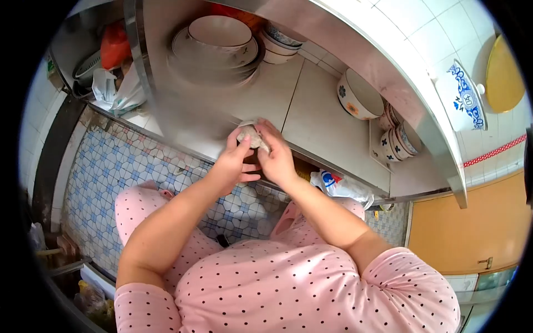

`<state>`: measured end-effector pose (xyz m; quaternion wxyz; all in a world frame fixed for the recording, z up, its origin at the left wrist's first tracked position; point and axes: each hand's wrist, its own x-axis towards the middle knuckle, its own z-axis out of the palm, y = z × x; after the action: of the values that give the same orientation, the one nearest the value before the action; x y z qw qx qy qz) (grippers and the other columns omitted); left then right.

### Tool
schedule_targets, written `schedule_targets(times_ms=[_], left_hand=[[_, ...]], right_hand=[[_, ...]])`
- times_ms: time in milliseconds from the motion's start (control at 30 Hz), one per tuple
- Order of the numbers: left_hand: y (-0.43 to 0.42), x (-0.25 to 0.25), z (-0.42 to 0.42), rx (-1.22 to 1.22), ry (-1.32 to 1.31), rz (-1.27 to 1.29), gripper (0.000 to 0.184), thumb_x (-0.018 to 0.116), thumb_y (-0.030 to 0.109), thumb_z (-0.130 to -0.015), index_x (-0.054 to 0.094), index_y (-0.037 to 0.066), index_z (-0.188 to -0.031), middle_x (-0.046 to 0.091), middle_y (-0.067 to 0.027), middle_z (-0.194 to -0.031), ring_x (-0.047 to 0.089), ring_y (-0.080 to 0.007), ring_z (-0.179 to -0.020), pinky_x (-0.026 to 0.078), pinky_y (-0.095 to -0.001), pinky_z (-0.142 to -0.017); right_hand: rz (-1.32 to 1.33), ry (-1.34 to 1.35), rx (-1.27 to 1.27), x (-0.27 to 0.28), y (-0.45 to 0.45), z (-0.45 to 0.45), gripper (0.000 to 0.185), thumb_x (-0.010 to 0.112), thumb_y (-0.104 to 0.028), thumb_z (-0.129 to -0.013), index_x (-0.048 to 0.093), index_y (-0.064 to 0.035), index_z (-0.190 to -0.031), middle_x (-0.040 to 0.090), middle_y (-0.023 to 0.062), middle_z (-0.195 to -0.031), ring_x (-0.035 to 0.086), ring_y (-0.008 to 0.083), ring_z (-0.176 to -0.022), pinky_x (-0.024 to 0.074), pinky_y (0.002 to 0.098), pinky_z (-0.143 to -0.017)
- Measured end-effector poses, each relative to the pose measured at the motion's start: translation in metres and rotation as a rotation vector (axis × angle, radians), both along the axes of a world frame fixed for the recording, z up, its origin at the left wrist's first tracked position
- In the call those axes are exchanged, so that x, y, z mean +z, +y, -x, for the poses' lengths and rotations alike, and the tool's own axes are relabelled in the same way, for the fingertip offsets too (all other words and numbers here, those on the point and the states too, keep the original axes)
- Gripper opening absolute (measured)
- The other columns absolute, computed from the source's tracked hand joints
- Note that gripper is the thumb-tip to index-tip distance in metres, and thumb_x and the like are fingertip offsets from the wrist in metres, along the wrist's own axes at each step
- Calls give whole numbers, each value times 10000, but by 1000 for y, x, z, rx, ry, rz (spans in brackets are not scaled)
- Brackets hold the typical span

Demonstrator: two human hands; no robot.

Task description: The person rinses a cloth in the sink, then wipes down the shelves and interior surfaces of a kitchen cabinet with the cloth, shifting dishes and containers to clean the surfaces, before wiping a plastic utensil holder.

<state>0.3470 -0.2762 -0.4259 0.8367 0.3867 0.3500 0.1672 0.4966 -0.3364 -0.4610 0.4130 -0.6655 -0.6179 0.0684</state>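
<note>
Both hands meet in front of the shelf edge, around a crumpled off-white cloth (252, 137). My left hand (230, 164) has its thumb and index finger on the cloth, with its lower fingers spread out below. My right hand (276, 155) is closed around the cloth's right side, covering part of it. Just beyond lies the white shelf board (300, 105). A bowl (220, 32) sits on a stack of plates (183, 47) toward the back left of this shelf.
Stacked bowls (277, 53) stand behind the plates. A flower-patterned bowl (358, 100) and smaller bowls (397, 141) are at the right. A metal upright (136, 55) divides off the left section with plastic bags (119, 91). Below the shelf is a plastic package (338, 186).
</note>
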Motion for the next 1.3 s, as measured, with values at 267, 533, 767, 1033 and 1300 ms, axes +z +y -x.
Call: schedule_targets(times_ms=[267, 533, 767, 1033, 1300], left_hand=[[21, -2, 14, 76, -212, -209, 350, 639, 265, -934, 547, 37, -1183, 634, -17, -921, 603, -87, -709, 467, -222, -542], [69, -8, 32, 96, -115, -156, 372, 568, 362, -965, 614, 9, -1072, 664, -66, -915, 626, -144, -788, 486, -274, -689], [126, -19, 57, 629, 7, -325, 372, 540, 304, -982, 564, -3, -1191, 661, -108, -1045, 651, -179, -850, 523, -289, -750], [164, -3, 54, 543, -68, -430, 641, 459, 446, -999, 327, 49, -1485, 476, -81, -1420, 489, -191, -1233, 423, -347, -972], [153, 8, 49, 472, 23, -517, 646, 446, 502, -990, 415, 35, -1436, 519, -84, -1384, 520, -186, -1195, 430, -268, -914]], right_hand=[[76, 815, 13, 68, 21, -8, 363, 466, -77, -950, 524, -38, -1306, 582, 48, -1271, 628, 157, -983, 497, 280, -817], [136, 1055, -87, 67, 102, -54, 451, 538, -262, -954, 490, -42, -1345, 578, 114, -1229, 620, 235, -977, 505, 360, -837], [169, 1331, -61, 39, 151, -56, 373, 476, -347, -986, 529, -97, -1258, 575, 71, -1176, 580, 217, -953, 487, 388, -863], [-260, 1598, 56, 33, 177, -19, 446, 366, -336, -1037, 467, -56, -1369, 510, 84, -1390, 470, 225, -1262, 329, 374, -1093], [-306, 1679, -161, 49, 174, -4, 400, 399, -323, -1021, 543, -50, -1276, 582, 71, -1301, 521, 215, -1206, 381, 363, -1057]])
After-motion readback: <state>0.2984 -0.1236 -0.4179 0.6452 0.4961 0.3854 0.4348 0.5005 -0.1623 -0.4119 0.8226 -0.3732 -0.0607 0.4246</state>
